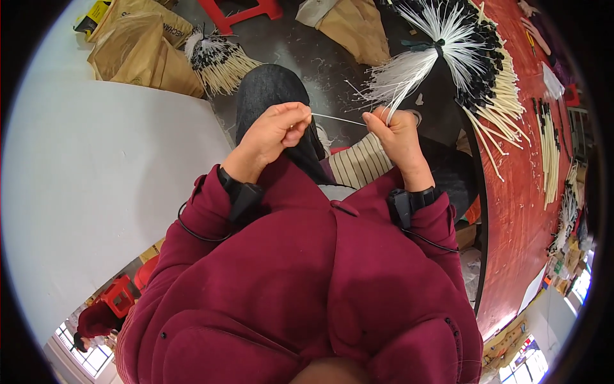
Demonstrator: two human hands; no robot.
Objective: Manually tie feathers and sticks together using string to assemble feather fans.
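Note:
A thin white string is stretched taut between my hands above my lap. My left hand pinches one end of it between thumb and fingertips, the other fingers curled in. My right hand is closed, thumb pressed to the fingers, where the string enters its grip. White strands run up from the right hand to a large fanned bundle of white strings, gathered by a dark tie. Cream rods with black ends spread from this bundle over the table edge.
The red table is on my right, with loose cream rods on it. To my left is a white board surface. Beyond my knees are brown sacks, another rod bundle and a red stool. Another person is at lower left.

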